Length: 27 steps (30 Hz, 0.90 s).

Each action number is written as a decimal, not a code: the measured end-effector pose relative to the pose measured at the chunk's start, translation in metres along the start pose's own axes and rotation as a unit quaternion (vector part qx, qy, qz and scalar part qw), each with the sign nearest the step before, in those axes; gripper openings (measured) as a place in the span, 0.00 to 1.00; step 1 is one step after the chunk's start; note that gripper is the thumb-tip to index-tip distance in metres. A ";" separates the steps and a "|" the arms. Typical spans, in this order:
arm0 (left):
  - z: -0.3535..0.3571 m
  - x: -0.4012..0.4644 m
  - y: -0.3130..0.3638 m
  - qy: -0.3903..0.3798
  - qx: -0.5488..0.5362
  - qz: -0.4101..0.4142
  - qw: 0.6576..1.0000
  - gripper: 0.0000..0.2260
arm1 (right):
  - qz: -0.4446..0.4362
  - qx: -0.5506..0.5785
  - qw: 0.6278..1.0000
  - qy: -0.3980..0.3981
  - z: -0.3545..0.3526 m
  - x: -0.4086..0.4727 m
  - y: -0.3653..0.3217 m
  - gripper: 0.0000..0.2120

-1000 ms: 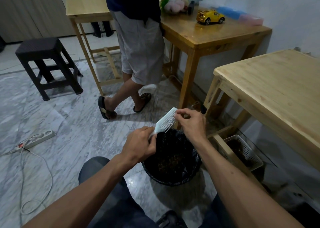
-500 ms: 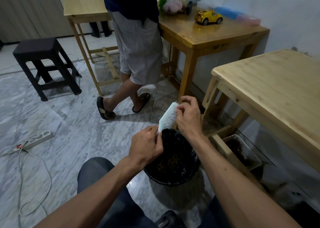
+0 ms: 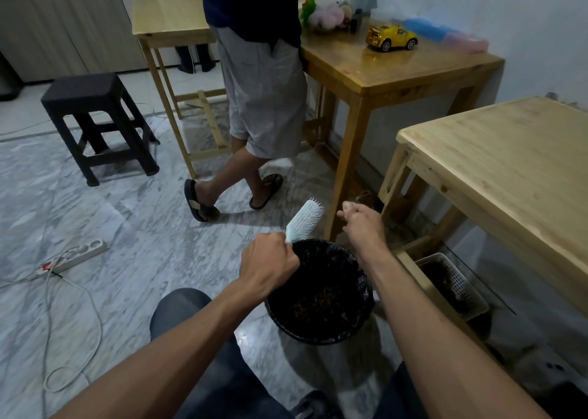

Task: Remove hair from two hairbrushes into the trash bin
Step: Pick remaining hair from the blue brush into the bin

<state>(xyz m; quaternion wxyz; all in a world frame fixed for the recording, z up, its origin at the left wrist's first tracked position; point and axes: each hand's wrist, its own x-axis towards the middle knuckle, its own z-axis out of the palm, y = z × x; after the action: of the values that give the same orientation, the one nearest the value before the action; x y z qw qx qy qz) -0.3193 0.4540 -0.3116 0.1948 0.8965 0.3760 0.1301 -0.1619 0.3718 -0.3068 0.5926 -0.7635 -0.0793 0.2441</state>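
A pale blue hairbrush (image 3: 304, 219) with white bristles stands tilted above the far rim of the trash bin (image 3: 362, 320), a round black bin lined with a dark bag, with dark hair clumps inside. My left hand (image 3: 269, 264) is closed around the brush handle. My right hand (image 3: 361, 219) is a little to the right of the brush head, apart from it, with thumb and fingers pinched on a thin wisp of hair (image 3: 362, 198). A second hairbrush is not visible.
A person (image 3: 257, 84) in grey shorts and sandals stands just beyond the bin. Wooden tables (image 3: 509, 176) stand to the right and behind. A white basket (image 3: 451, 283) sits under the near table. A black stool (image 3: 95, 122) and a power strip (image 3: 79, 254) with cable are at left.
My right hand has come off the brush head and pulled away to the right with a pinch of hair. The brush has stayed over the bin in my left hand.
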 end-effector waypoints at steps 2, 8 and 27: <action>0.002 0.000 -0.005 0.003 -0.002 0.002 1.000 0.10 | -0.007 -0.004 1.000 -0.011 -0.004 0.001 -0.004 0.09; 0.002 0.002 -0.012 0.030 0.002 0.010 1.000 0.09 | 0.031 0.148 0.988 -0.043 -0.018 0.001 -0.004 0.12; -0.010 0.004 -0.024 -0.015 -0.172 0.079 0.982 0.12 | -0.010 0.107 0.955 -0.278 -0.008 -0.009 0.028 0.10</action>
<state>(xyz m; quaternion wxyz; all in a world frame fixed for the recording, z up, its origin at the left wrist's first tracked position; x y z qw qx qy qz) -0.3351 0.4747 -0.3125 0.3409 0.8784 0.2726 0.1949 -0.1703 0.3531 -0.3298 0.6279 -0.5968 -0.2217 0.4478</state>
